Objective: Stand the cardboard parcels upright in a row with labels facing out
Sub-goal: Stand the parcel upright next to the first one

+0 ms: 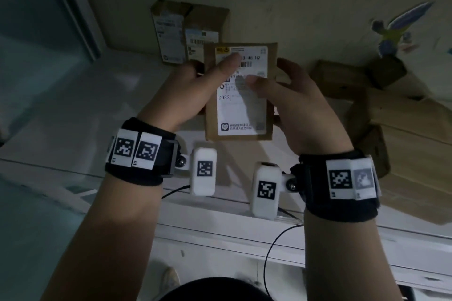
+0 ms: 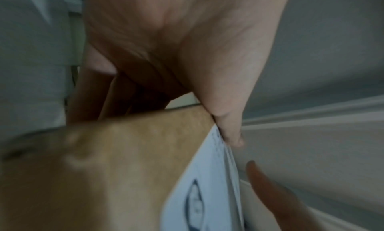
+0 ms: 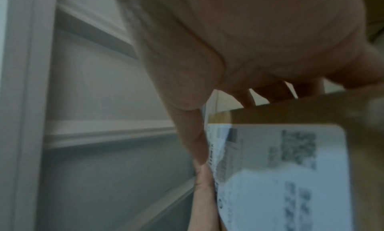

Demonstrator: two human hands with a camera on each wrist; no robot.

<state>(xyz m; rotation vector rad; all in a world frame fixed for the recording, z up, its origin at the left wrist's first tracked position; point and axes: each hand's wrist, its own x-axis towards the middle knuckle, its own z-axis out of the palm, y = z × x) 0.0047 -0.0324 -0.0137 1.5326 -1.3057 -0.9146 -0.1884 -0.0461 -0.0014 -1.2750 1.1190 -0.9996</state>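
A flat cardboard parcel (image 1: 244, 115) with a white shipping label hangs upright in the air, label toward me. My left hand (image 1: 195, 85) grips its left edge, thumb on the label and fingers behind. My right hand (image 1: 286, 95) grips its right edge, thumb on the label too. The left wrist view shows the parcel (image 2: 116, 168) with the thumb on the label's edge. In the right wrist view the label (image 3: 280, 177) fills the lower right. Two labelled parcels (image 1: 171, 32) (image 1: 203, 34) stand upright against the wall behind.
More cardboard parcels (image 1: 347, 78) lie in a loose pile at the right on the pale shelf top (image 1: 73, 105). A beige wall (image 1: 293, 7) with a bird sticker (image 1: 396, 29) rises behind. A glass panel (image 1: 29, 19) stands at the left.
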